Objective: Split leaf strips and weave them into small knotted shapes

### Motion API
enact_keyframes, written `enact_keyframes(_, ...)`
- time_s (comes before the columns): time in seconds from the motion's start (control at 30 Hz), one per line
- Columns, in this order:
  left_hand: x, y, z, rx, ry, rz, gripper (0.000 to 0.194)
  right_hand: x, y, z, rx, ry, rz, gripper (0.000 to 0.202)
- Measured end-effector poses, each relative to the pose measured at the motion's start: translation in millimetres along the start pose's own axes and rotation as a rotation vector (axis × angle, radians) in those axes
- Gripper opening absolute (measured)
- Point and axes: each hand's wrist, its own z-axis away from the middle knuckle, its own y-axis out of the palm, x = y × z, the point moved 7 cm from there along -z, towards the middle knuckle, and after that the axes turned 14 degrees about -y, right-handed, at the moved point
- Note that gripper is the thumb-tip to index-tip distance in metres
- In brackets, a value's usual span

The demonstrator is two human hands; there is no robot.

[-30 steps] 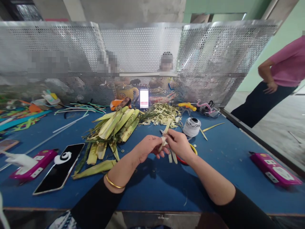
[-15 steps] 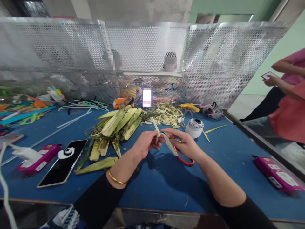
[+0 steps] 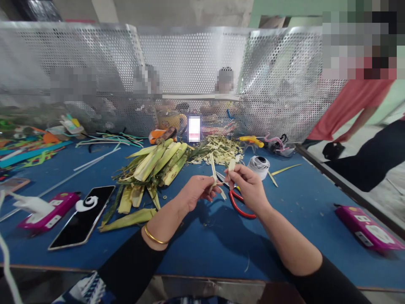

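My left hand (image 3: pixel 200 191), with a gold bangle at the wrist, pinches a small bundle of pale husk strips (image 3: pixel 213 166) that points upward. Close on its right, my right hand (image 3: pixel 248 185) is closed on a pale husk piece (image 3: pixel 232 165) between thumb and fingers. Red-handled scissors (image 3: pixel 238 207) lie on the blue table just under my right hand, which partly hides them. A pile of green-yellow corn husks (image 3: pixel 161 164) lies left of my hands, and one loose husk (image 3: pixel 129 220) is in front of it.
Beyond my hands are husk scraps (image 3: pixel 221 150) and a spool of white string (image 3: pixel 258 167). A black phone (image 3: pixel 84 217) and a magenta power strip (image 3: pixel 52 211) lie left, another magenta strip (image 3: pixel 368 228) right. Behind stands a perforated metal screen (image 3: pixel 196 63); a person in red (image 3: pixel 351 101) is at the right.
My right hand has moved slightly away from my left, and its husk piece now points upward. More of the scissors shows. At the right, the people have changed position.
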Motion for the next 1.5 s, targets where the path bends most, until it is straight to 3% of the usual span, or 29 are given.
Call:
enact_keyframes(0.1, 2, 1.4, 0, 0.038, -0.01, 0.03, 0.016, -10, -5, 1, -0.011, 0.079, 0.095, 0.022)
enact_keyframes(0.4, 1, -0.3, 0, 0.066, -0.017, 0.085, 0.012, -14, -1, 1, 0.256, 0.12, 0.341, 0.023)
enact_keyframes(0.63, 0, 1.8, 1, 0.097, -0.016, 0.091, 0.02, -14, -3, 0, 0.292, 0.137, 0.457, 0.023)
enact_keyframes(1.3, -2, 2.7, 1, 0.062, 0.03, -0.055, 0.025, 0, 5, 0, 0.473, -0.085, 0.616, 0.016)
enact_keyframes(1.5, -1, 3.9, 2, 0.067, 0.027, -0.095, 0.027, 3, 7, 1, 0.45, -0.109, 0.661, 0.015)
